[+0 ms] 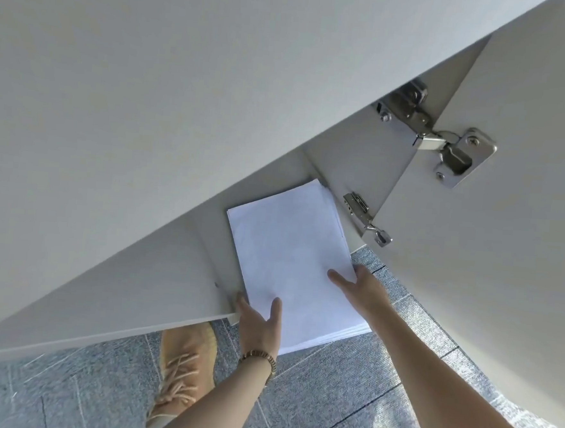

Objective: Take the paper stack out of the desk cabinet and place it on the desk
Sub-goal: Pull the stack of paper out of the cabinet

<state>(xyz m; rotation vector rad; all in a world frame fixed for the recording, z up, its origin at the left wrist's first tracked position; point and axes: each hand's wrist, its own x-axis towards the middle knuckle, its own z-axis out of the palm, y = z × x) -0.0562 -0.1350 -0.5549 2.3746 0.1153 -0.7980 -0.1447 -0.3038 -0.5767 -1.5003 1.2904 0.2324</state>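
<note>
Paper stack [291, 264] is half out of the cabinet [183, 273] — long axis running straight from the person into the opening. Both hands grip its near end: left hand [260, 326] at the left corner, right hand [366, 290] on the right edge, thumbs on top, fingers tucked under. The surface [149, 87] sits right above — so it needs pulling toward them first.

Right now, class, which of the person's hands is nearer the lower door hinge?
Right. The right hand grips the paper stack just below the lower hinge; the left hand holds the stack's opposite, farther edge.
</note>
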